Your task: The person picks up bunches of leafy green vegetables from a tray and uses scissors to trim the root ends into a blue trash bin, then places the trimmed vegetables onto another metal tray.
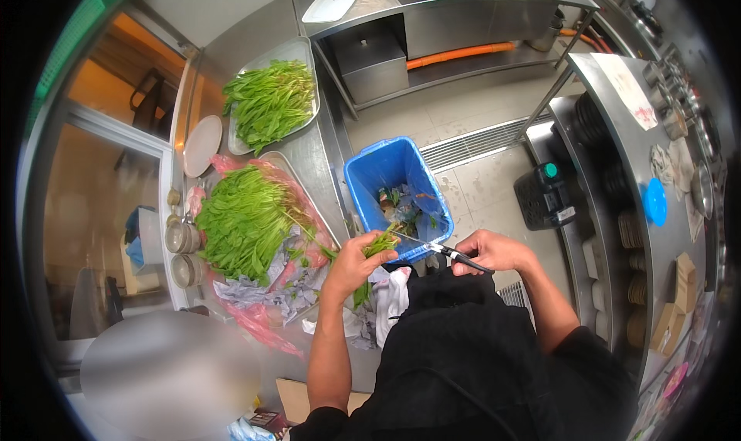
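Observation:
My left hand (358,263) grips a small bunch of leafy greens (382,242), its stem ends pointing right and some leaves hanging below the hand. In my right hand (489,251) is a pair of scissors (457,256) with black-and-white handles; the blades reach towards the stems. Whether the blades touch the stems I cannot tell. Both hands are over the near edge of a blue bin (373,177), which holds scraps and crumpled waste. To the left, a large heap of greens (246,215) lies on a pink plastic bag (263,325) and crumpled paper (278,296).
More greens (275,96) fill a tray (242,143) on the steel counter (318,157). Stacked bowls (182,236) and an oval plate (202,146) line the window side. A black jerrycan (541,198) stands on the floor before the right shelving (622,151). A blurred shape (171,374) covers the lower left.

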`<state>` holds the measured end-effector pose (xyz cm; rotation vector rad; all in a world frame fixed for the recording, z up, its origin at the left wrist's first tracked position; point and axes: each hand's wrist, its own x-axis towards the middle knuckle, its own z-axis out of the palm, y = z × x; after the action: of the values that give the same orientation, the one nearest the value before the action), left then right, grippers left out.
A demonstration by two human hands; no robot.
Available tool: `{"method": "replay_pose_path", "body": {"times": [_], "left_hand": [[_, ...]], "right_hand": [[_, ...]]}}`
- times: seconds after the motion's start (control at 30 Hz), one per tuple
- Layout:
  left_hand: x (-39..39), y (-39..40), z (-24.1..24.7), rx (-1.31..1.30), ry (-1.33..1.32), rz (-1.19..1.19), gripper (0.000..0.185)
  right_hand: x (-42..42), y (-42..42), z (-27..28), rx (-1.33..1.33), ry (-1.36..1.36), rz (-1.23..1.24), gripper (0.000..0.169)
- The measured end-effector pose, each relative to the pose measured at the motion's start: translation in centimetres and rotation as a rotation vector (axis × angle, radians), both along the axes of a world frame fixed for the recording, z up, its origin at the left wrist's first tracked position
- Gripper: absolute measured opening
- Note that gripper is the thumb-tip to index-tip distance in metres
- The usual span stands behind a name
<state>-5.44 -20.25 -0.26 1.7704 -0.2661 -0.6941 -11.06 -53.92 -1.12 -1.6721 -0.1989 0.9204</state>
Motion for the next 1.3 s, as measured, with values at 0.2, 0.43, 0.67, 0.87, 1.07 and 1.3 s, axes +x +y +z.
{"method": "replay_pose_path", "body": {"times": [0.2, 0.43, 0.67, 0.87, 1.07, 1.3], "left_hand": [[0.0, -0.5, 0.2, -0.092, 0.067, -0.015, 0.036], [0.0, -0.2, -0.2, -0.146, 0.115, -0.020, 0.039], [-0.3, 0.5, -0.5, -0.211, 0.151, 0.070, 0.038], [-0.1, 1.7, 1.6, -0.111, 0.059, 0.253, 0.033], [0.9, 3.3, 3.2, 0.125, -0.257, 0.211, 0.035], [9.4, 7.7, 8.5, 0.632, -0.526, 0.143, 0.043]], "right_hand": [[-0.1, -0.4, -0.9, -0.013, 0.015, -0.013, 0.037], [-0.4, 0.0, -1.8, 0.074, 0.056, -0.070, 0.034], [-0.4, 0.3, -2.3, 0.076, 0.028, -0.098, 0.027], [-0.9, 1.2, -5.2, -0.014, -0.026, -0.209, 0.035], [-0.1, 3.1, -5.3, 0.115, 0.040, -0.188, 0.042], [-0.5, 2.6, -10.0, 0.089, 0.137, -0.225, 0.055]]}}
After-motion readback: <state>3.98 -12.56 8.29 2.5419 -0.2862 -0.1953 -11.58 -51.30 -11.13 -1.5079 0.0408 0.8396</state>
